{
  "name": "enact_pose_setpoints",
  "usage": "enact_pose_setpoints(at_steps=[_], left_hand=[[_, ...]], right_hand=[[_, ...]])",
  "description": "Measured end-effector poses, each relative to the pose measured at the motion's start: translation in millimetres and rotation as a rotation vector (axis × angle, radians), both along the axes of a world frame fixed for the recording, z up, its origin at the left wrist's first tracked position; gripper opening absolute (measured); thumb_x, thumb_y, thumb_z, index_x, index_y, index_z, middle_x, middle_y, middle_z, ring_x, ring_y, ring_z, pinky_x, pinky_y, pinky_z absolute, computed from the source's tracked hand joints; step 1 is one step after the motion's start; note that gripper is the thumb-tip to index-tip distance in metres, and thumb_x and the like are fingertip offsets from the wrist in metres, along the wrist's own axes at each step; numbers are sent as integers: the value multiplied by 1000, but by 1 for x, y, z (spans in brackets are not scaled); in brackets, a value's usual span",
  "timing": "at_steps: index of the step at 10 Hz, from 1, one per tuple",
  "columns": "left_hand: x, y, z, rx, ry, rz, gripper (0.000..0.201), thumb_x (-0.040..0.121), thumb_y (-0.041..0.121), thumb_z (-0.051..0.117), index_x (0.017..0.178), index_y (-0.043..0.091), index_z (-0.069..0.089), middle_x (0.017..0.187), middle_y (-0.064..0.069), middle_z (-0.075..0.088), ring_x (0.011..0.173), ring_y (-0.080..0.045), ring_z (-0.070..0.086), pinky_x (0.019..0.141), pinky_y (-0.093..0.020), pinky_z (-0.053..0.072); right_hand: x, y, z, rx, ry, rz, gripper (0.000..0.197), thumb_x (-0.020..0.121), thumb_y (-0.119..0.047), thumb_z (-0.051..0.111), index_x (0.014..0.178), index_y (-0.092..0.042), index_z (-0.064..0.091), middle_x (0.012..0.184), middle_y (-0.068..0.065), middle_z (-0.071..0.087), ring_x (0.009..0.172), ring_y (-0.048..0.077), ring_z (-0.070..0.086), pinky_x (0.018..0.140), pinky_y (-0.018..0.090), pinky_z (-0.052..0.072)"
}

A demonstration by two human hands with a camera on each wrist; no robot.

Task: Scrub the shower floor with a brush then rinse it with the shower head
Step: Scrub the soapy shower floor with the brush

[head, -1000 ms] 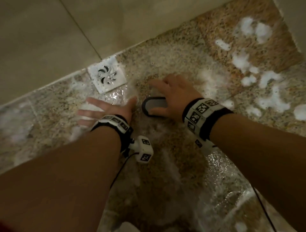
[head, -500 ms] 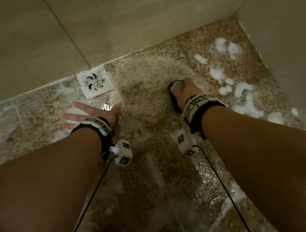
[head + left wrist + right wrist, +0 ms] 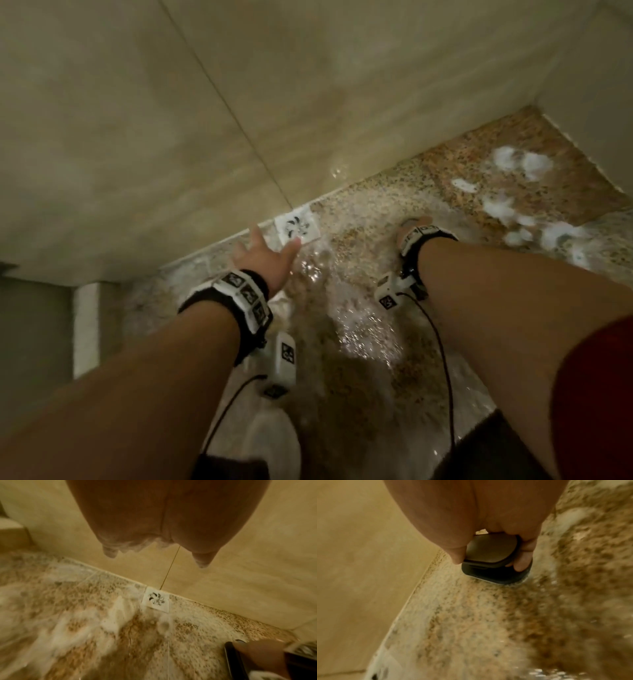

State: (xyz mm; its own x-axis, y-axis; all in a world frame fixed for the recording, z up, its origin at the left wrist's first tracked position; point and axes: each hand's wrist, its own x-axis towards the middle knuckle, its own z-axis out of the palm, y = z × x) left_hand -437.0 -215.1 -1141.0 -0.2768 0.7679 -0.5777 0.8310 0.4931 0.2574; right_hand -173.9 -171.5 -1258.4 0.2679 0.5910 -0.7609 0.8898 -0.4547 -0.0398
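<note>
The shower floor (image 3: pixel 363 383) is speckled granite, wet and streaked with foam. My right hand (image 3: pixel 416 228) grips a dark grey hand brush (image 3: pixel 489 555) from above, thumb on one side and fingers on the other, bristles down on the floor near the back wall. The head view shows only a sliver of the brush (image 3: pixel 408 222) past the wristband. The left wrist view catches the brush (image 3: pixel 229 654) edge-on at lower right. My left hand (image 3: pixel 263 253) hovers with straight, spread, soapy fingers (image 3: pixel 109 551) just short of the drain and holds nothing.
A white square drain cover (image 3: pixel 297 228) sits against the beige tiled wall (image 3: pixel 239 102). Foam clumps (image 3: pixel 513 164) lie toward the right corner. A white upright edge (image 3: pixel 85 329) stands at far left. A blurred white object (image 3: pixel 274 442) lies near the bottom.
My left hand has lifted off the floor and moved toward the drain. The right hand has pushed the brush farther away, toward the wall. The head view has pulled back and up.
</note>
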Motion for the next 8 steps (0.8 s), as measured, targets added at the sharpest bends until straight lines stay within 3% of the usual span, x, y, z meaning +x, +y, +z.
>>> enact_pose_setpoints(at_steps=[1,2,3,4,5,6,7,8], left_hand=[[-6,11,9,60,43,-72,95,95,78,40,166,31,-2,173,-12,-4,159,-38,6,126,-58,18],[-6,19,-24,52,28,-59,94,96,75,45,166,28,4,174,-12,-1,160,-36,4,127,-55,15],[8,18,-70,-83,24,21,100,93,73,55,166,27,6,174,-12,-6,159,-40,2,126,-60,16],[9,32,-116,-173,19,130,130,71,82,69,164,18,6,171,-23,5,155,-49,15,122,-64,27],[1,47,-148,-318,53,225,180,29,96,74,158,18,-24,168,-31,3,150,-58,19,113,-68,37],[-5,53,-162,-335,112,261,164,51,88,78,158,22,-29,163,-26,-31,153,-55,-11,120,-70,22],[-8,54,-174,-344,157,260,158,56,93,70,159,23,-28,163,-27,-33,153,-54,-16,120,-74,13],[-6,58,-180,-374,162,261,161,54,92,71,159,21,-28,162,-31,-30,152,-55,-19,118,-74,8]], right_hand=[[-21,21,5,75,95,-9,57,100,-33,53,152,-16,36,159,9,31,145,31,33,106,40,34],[-26,45,-18,142,69,-30,58,103,-39,45,155,-19,30,161,7,28,146,31,30,116,46,25],[-7,41,-21,383,279,-445,53,101,-31,51,148,-8,41,153,19,35,137,38,39,107,46,36],[-3,47,-29,400,230,-550,68,101,-42,55,151,-5,27,143,24,47,114,42,56,79,44,47],[-2,61,-32,413,245,-645,74,102,-47,49,155,-6,18,143,22,48,100,39,57,69,38,42],[-6,75,-32,442,194,-683,69,105,-44,45,154,-2,21,154,20,36,132,38,46,92,40,41],[-22,96,-38,423,130,-617,69,105,-47,41,156,-7,19,157,19,31,135,37,43,103,44,42],[-61,110,-40,460,152,-507,61,98,-49,52,146,-14,39,145,12,46,123,37,52,97,47,48]])
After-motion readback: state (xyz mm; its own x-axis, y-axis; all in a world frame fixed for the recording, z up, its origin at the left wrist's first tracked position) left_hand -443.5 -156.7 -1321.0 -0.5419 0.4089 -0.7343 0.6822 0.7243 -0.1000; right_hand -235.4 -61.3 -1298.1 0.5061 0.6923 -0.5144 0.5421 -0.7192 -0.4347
